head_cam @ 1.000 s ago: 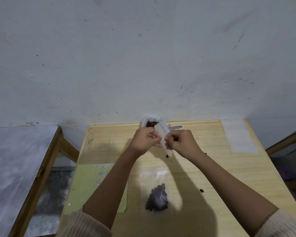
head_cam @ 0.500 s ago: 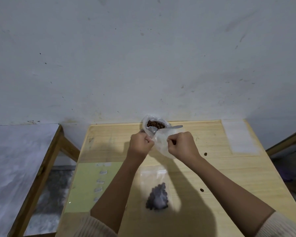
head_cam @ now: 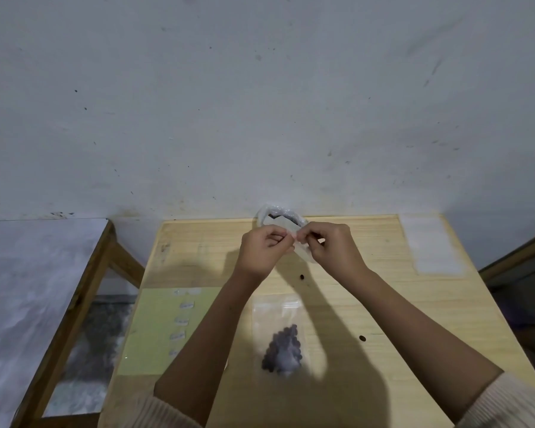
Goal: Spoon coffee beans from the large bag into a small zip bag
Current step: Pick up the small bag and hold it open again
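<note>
Two hands meet above the far part of the table (head_cam: 383, 304), forearms angled inward: left hand (head_cam: 264, 251) and right hand (head_cam: 334, 250) each pinch the empty small zip bag (head_cam: 305, 257) between thumb and curled fingers, so it hangs between them. Just behind them, the large bag (head_cam: 264, 215) sits at the table's far edge against the wall. A filled zip bag (head_cam: 280, 335) lies flat between the forearms, with bare wood to its right.
</note>
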`<action>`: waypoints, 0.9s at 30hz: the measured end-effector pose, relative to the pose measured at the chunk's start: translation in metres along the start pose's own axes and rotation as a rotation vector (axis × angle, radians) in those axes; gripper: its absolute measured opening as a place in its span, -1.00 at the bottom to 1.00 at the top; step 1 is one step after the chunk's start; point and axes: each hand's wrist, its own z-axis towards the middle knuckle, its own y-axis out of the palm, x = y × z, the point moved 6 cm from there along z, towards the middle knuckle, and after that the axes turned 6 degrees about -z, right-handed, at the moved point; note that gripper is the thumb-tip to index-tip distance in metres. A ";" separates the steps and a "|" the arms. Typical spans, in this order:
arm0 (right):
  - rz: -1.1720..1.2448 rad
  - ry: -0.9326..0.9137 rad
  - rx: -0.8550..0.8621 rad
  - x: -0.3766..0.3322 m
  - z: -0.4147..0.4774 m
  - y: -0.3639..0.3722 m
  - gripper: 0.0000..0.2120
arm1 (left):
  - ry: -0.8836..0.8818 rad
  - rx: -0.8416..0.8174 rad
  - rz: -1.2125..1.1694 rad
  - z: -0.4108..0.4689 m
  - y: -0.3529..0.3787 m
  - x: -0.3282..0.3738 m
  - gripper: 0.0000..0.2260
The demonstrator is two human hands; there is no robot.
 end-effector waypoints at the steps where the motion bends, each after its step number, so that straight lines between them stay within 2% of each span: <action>1: 0.019 -0.009 -0.008 -0.003 0.001 -0.001 -0.74 | 0.035 -0.011 0.010 -0.001 0.000 0.001 -0.97; 3: 0.052 -0.016 -0.038 -0.006 0.003 -0.004 -0.74 | 0.102 -0.021 0.055 -0.005 -0.003 0.004 -0.86; 5: 0.087 0.026 -0.067 -0.006 0.007 -0.008 -0.74 | 0.195 -0.067 0.135 -0.008 -0.004 0.005 -0.59; 8: 0.157 0.071 -0.097 -0.009 0.010 -0.012 -0.73 | 0.348 -0.151 0.452 -0.009 -0.002 0.004 -0.11; 11: 0.227 0.086 -0.147 -0.018 0.011 -0.009 -0.74 | 0.402 -0.129 0.701 -0.009 0.002 0.005 0.15; 13: 0.243 0.095 -0.166 -0.023 0.011 -0.008 -0.77 | 0.423 -0.104 0.777 -0.010 0.005 0.009 0.18; 18: 0.190 0.105 -0.196 -0.035 0.011 -0.012 -0.77 | 0.445 -0.040 0.746 -0.013 0.002 0.014 0.10; 27: -0.161 0.033 -0.147 -0.045 0.011 -0.017 -0.81 | 0.481 -0.034 0.776 -0.016 0.008 0.022 0.06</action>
